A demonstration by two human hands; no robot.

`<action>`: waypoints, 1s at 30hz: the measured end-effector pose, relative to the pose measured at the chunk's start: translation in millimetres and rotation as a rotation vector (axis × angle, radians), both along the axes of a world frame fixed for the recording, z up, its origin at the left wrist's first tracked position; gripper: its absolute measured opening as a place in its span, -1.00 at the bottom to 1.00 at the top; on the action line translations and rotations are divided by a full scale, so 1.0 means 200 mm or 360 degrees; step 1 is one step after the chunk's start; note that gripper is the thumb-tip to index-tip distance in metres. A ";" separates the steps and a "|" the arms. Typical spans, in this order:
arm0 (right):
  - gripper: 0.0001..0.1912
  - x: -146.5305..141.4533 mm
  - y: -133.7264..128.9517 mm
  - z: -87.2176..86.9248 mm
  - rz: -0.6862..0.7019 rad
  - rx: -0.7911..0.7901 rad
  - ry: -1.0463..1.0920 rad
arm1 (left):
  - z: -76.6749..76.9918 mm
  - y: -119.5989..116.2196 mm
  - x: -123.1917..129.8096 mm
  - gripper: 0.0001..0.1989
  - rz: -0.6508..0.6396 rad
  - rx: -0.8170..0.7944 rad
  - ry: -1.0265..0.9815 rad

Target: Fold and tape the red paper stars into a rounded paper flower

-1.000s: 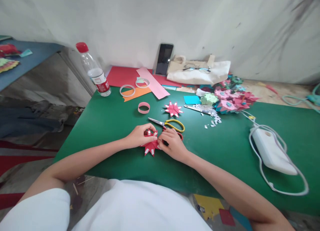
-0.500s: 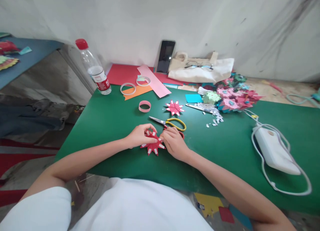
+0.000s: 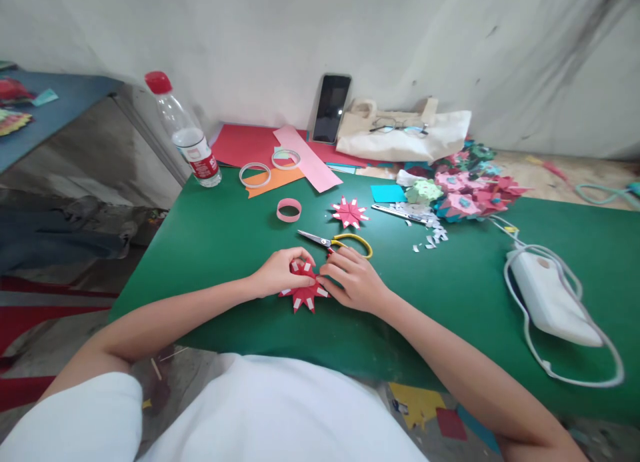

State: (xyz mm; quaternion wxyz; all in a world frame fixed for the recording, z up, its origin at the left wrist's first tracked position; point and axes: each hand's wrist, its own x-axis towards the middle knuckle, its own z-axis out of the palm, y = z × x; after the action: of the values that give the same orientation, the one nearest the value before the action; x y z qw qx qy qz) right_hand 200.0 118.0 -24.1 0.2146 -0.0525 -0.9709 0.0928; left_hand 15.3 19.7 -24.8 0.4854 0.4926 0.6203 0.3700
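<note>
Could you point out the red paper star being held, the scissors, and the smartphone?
Held red paper star (image 3: 303, 296): head view, on the red paper near its centre.
Scissors (image 3: 326, 243): head view, on the pivot.
Smartphone (image 3: 332, 109): head view, on the dark screen.

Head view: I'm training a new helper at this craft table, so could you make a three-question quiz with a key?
1. Which is propped up beside the cream tote bag? A) utility knife B) smartphone C) roll of tape
2. True or false: the left hand holds the red paper star nearest the white shirt.
3. Fill in: the handle loop of the scissors that shows beyond the right hand is ____.

Key: 1 B; 2 true; 3 yellow.
</note>
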 end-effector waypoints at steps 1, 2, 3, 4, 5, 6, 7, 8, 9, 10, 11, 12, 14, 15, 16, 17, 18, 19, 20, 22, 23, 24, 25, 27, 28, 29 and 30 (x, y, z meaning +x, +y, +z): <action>-0.81 0.00 0.00 0.00 0.0013 0.0004 -0.0014 | 0.00 0.00 0.00 -0.67 -0.0014 0.0011 0.0024; -0.80 0.00 -0.01 0.00 0.0026 0.0006 -0.0027 | -0.01 0.00 0.00 -0.67 -0.0024 0.0018 0.0048; -0.79 0.00 -0.01 0.00 0.0034 0.0006 -0.0035 | -0.01 0.00 0.00 -0.68 -0.0033 0.0028 0.0070; -0.77 0.00 -0.02 0.00 0.0039 0.0004 -0.0043 | -0.01 0.00 0.00 -0.69 -0.0041 0.0040 0.0090; -0.76 0.00 -0.02 0.00 0.0042 -0.0001 -0.0047 | -0.01 0.00 0.00 -0.69 -0.0048 0.0054 0.0103; -0.76 -0.01 -0.02 -0.01 0.0047 -0.0009 -0.0056 | -0.01 -0.01 0.00 -0.69 -0.0052 0.0069 0.0109; -0.75 -0.01 -0.03 -0.01 0.0053 -0.0018 -0.0065 | 0.00 -0.01 0.00 -0.69 -0.0055 0.0075 0.0107; -0.75 -0.01 -0.03 -0.01 0.0061 -0.0027 -0.0077 | 0.00 -0.01 0.00 -0.69 -0.0058 0.0073 0.0097; -0.75 -0.01 -0.03 -0.01 0.0070 -0.0035 -0.0088 | 0.00 -0.01 0.00 -0.69 -0.0057 0.0064 0.0083; -0.74 -0.01 -0.03 -0.01 0.0082 -0.0041 -0.0098 | 0.00 -0.01 0.00 -0.69 -0.0060 0.0050 0.0063; -0.74 -0.01 -0.03 -0.01 0.0095 -0.0047 -0.0104 | 0.01 -0.01 0.00 -0.69 -0.0066 0.0034 0.0042; -0.74 -0.01 -0.03 -0.01 0.0110 -0.0053 -0.0105 | 0.01 -0.01 0.00 -0.69 -0.0072 0.0021 0.0025; -0.75 -0.01 -0.03 -0.02 0.0138 -0.0069 -0.0094 | 0.01 -0.01 0.00 -0.69 -0.0086 0.0007 0.0004; -0.75 -0.01 -0.03 -0.02 0.0150 -0.0083 -0.0086 | 0.01 -0.01 0.00 -0.69 -0.0092 0.0004 -0.0002; -0.76 -0.02 -0.03 -0.02 0.0160 -0.0101 -0.0078 | 0.01 -0.01 0.00 -0.69 -0.0096 0.0003 -0.0006; -0.76 -0.02 -0.03 -0.02 0.0167 -0.0120 -0.0072 | 0.01 -0.01 0.00 -0.68 -0.0098 0.0003 -0.0011; -0.77 -0.02 -0.03 -0.02 0.0171 -0.0138 -0.0066 | 0.01 -0.01 0.00 -0.68 -0.0104 0.0002 -0.0014; -0.77 -0.02 -0.03 -0.02 0.0172 -0.0154 -0.0063 | 0.01 -0.01 0.00 -0.68 -0.0108 -0.0001 -0.0018; -0.76 -0.02 -0.03 -0.03 0.0173 -0.0167 -0.0063 | 0.01 -0.01 0.00 -0.68 -0.0111 -0.0003 -0.0015; -0.76 -0.02 -0.03 -0.03 0.0175 -0.0183 -0.0068 | 0.01 -0.01 0.00 -0.68 -0.0114 -0.0004 0.0004; -0.76 -0.02 -0.03 -0.03 0.0177 -0.0195 -0.0073 | 0.01 -0.01 0.00 -0.67 -0.0116 -0.0001 0.0017; -0.76 -0.02 -0.03 -0.03 0.0180 -0.0211 -0.0078 | 0.01 -0.01 -0.01 -0.67 -0.0121 0.0002 0.0028; -0.76 -0.02 -0.03 -0.03 0.0183 -0.0229 -0.0084 | 0.01 -0.01 -0.01 -0.67 -0.0126 0.0004 0.0031; -0.76 -0.02 -0.03 -0.02 0.0181 -0.0260 -0.0078 | 0.01 -0.01 -0.01 -0.67 -0.0137 0.0000 0.0030; -0.76 -0.02 -0.03 -0.02 0.0182 -0.0267 -0.0071 | 0.01 -0.01 -0.01 -0.66 -0.0139 -0.0008 0.0027; -0.77 -0.02 -0.03 -0.02 0.0183 -0.0267 -0.0063 | 0.01 -0.01 -0.01 -0.66 -0.0142 -0.0017 0.0022; -0.77 -0.02 -0.03 -0.02 0.0184 -0.0261 -0.0056 | 0.01 -0.01 -0.01 -0.66 -0.0143 -0.0022 0.0017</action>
State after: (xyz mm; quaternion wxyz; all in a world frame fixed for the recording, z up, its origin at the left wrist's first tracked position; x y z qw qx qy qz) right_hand 196.4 112.6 -28.3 0.1869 -0.0153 -0.9650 0.1833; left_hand 13.3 17.9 -22.3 0.5017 0.5185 0.6026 0.3410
